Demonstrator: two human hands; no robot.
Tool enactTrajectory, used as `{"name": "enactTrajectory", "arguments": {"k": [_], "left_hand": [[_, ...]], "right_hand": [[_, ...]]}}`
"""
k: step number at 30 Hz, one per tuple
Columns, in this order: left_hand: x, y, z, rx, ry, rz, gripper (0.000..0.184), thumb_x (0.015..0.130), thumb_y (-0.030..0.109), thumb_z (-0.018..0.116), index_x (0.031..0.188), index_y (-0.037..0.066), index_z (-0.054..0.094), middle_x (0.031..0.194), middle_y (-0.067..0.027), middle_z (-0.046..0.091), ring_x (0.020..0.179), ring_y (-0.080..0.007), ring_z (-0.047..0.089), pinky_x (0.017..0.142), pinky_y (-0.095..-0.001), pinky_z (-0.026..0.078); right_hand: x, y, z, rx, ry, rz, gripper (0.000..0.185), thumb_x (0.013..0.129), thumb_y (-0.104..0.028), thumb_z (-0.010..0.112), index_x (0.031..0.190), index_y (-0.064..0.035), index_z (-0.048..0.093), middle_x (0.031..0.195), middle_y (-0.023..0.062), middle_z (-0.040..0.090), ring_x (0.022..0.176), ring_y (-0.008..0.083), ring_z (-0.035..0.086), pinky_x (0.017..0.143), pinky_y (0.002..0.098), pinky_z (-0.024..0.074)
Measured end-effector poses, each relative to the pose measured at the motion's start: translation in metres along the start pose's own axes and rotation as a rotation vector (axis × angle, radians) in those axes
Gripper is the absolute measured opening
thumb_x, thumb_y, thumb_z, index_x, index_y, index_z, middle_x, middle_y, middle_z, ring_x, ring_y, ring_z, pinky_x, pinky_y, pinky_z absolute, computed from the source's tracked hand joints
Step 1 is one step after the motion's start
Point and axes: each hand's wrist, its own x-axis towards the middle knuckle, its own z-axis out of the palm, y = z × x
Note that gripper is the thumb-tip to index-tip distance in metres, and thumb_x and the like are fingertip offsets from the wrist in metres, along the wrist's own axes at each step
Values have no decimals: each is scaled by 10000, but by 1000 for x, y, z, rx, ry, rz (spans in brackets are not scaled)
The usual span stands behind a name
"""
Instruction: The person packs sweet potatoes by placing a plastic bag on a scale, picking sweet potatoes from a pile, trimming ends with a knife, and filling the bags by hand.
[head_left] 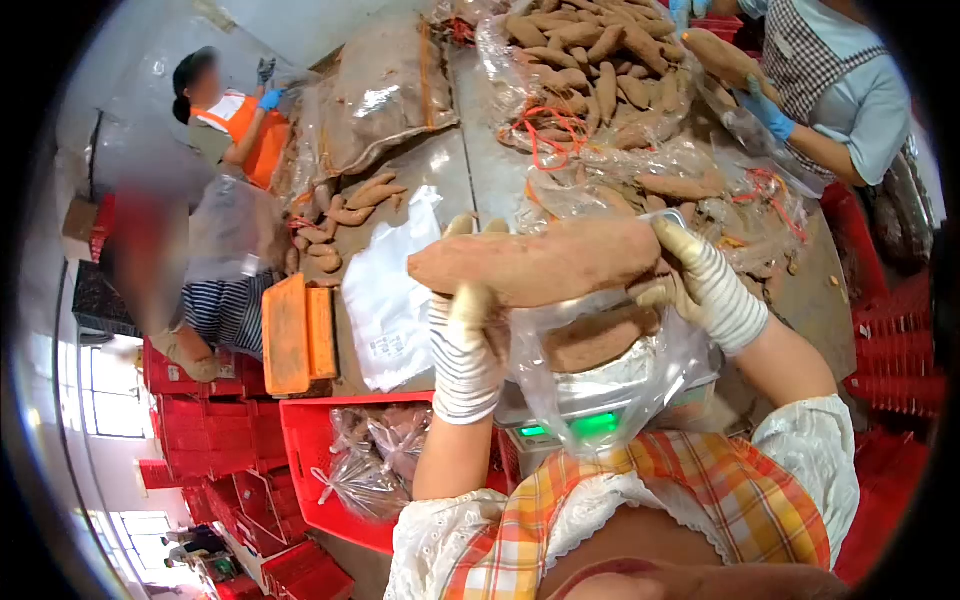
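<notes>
Sweet potato [535,263] in the centre of the frame, held up by us. Across the upper middle we have the table [490,180]; at lower left of centre, a red crate [302,445]; below the potato, a scale [514,410] and a clear bag [650,385]. Our gloved left hand [470,325] grasps near the potato's left end, our right hand [695,268] its right end. Lower centre glows a green display [597,424].

Reaches fwd w/ L forearm [455,455], near vert. in view, & R forearm [790,362], slanting in from lower R. Holds gloved L hand [467,350] & R hand [705,275] well apart, w/ R a bit higher. Grips w/ both: curls L fingers [460,226] over far side, sets L thumb [471,303] on near side.
</notes>
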Motion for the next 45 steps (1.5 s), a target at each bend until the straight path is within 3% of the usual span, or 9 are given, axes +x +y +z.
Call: {"name": "enactTrajectory", "arguments": {"k": [8, 11, 14, 17, 21, 28, 32, 37, 45], "left_hand": [[10, -22, -35, -394, 249, -229, 546, 838, 445, 605, 1166, 20, 507, 1201, -140, 540, 1062, -280, 535, 910, -452, 442], [11, -24, -44, -446, 290, -256, 547, 842, 438, 602, 1174, 15, 501, 1205, -147, 538, 1064, -292, 532, 910, -463, 439], [10, -24, -39, -446, 347, -265, 558, 841, 429, 605, 1190, 10, 486, 1216, -155, 530, 1084, -294, 520, 916, -471, 432], [8, -28, -43, -399, 346, -266, 644, 832, 437, 606, 1301, 54, 387, 1281, -150, 473, 1139, -277, 484, 949, -444, 413], [5, -29, -37, -251, 361, -218, 729, 838, 418, 589, 1409, 93, 274, 1350, -139, 412, 1189, -256, 450, 970, -411, 403], [9, -32, -33, -227, 337, -182, 568, 829, 427, 597, 1204, 17, 481, 1232, -146, 514, 1091, -302, 516, 907, -461, 450], [16, -46, -56, -476, 439, -299, 546, 841, 412, 573, 1205, 16, 481, 1233, -158, 517, 1081, -317, 526, 899, -481, 465], [18, -53, -71, -648, 459, -326, 514, 845, 379, 550, 1209, 22, 481, 1231, -159, 524, 1069, -323, 536, 883, -477, 486], [13, -46, -65, -529, 475, -185, 540, 826, 395, 551, 1217, 32, 476, 1231, -146, 522, 1095, -314, 508, 919, -481, 428]], "right_hand": [[6, -18, 22, -434, -53, -173, 391, 898, -406, 479, 1001, -41, 572, 748, 115, 604, 579, 161, 596, 489, 257, 487], [7, -21, 28, -409, -96, -137, 390, 890, -407, 480, 962, -38, 582, 710, 106, 594, 572, 157, 588, 494, 251, 480], [13, -24, 31, -587, -182, -98, 508, 844, -315, 562, 1255, -25, 490, 831, 84, 624, 615, 135, 605, 532, 228, 500], [26, -3, 30, -693, -213, -560, 485, 802, -267, 649, 1195, -5, 537, 912, 63, 641, 779, 112, 601, 715, 238, 491], [27, -16, 30, -1170, -59, -627, 470, 815, -294, 641, 1166, 5, 549, 947, 42, 634, 843, 100, 580, 775, 246, 470], [56, -18, 19, -678, -48, -347, 543, 921, -496, 413, 1077, -10, 598, 699, -19, 553, 513, 53, 498, 474, 189, 417], [56, -22, 25, -627, -119, -226, 598, 895, -591, 372, 866, -37, 596, 633, 31, 532, 536, 107, 522, 505, 231, 440], [58, -32, 34, -866, -125, -281, 604, 873, -609, 403, 812, -43, 605, 606, 56, 546, 465, 128, 505, 451, 252, 414], [63, -34, 47, -916, -148, 120, 528, 811, -582, 541, 704, -68, 595, 549, 11, 521, 425, 89, 466, 382, 211, 355]]}}
